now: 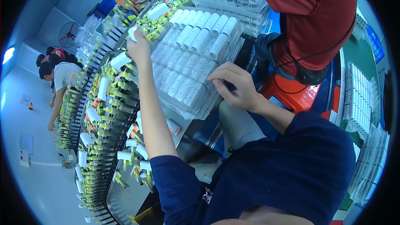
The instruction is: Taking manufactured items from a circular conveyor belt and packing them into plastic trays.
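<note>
Raised beside the slatted conveyor, my left hand (140, 49) is closed around a small white rounded casing (132, 33). My right hand (238, 86) hovers by the right edge of a clear plastic tray stack (177, 84); its fingers are loosely bent, thumb and forefinger apart, with nothing visible between them. White cylindrical casings (194, 37) stand in rows in the top tray's far part, while its nearer pockets show only clear plastic. Along the conveyor (109, 118) run yellow-green holders, some carrying white casings (103, 88).
Loose yellow-green holders (156, 27) lie beyond the trays, and others with white parts lie on the metal ledge (125, 196). A co-worker in a red shirt (306, 21) sits close at right on a red stool (287, 93). More filled trays (358, 96) stand far right.
</note>
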A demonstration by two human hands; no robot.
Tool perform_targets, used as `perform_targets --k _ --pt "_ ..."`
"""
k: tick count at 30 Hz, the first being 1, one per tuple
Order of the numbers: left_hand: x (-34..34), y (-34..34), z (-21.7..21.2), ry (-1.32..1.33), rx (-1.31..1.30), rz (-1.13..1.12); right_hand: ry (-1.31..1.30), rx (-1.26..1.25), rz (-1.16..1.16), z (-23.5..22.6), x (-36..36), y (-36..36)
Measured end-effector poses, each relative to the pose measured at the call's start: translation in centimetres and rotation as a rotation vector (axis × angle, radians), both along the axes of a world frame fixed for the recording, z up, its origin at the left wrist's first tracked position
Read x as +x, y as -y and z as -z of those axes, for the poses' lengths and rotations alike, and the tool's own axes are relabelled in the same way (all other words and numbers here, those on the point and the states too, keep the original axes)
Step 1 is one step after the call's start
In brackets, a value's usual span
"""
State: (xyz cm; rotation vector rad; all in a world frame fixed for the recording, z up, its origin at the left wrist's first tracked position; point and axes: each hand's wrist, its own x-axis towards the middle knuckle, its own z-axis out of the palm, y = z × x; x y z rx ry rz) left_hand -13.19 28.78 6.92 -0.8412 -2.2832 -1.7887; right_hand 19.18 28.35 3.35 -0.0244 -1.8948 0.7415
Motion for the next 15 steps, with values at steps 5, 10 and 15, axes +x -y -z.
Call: perform_targets --k 5,10,15 --pt "-0.4 3.3 0.4 -0.173 -0.02 -0.267 0.041 -0.042 0.026 0.7 0.1 -0.6" --pt "-7.3 7.3 -0.8 -0.214 -0.233 -0.059 0.051 -0.079 0.05 0.3 0.0 -0.5" --pt "-7.9 10.5 -2.2 -0.572 -0.664 -0.092 0.015 -0.027 0.06 0.6 -0.5 -1.3"
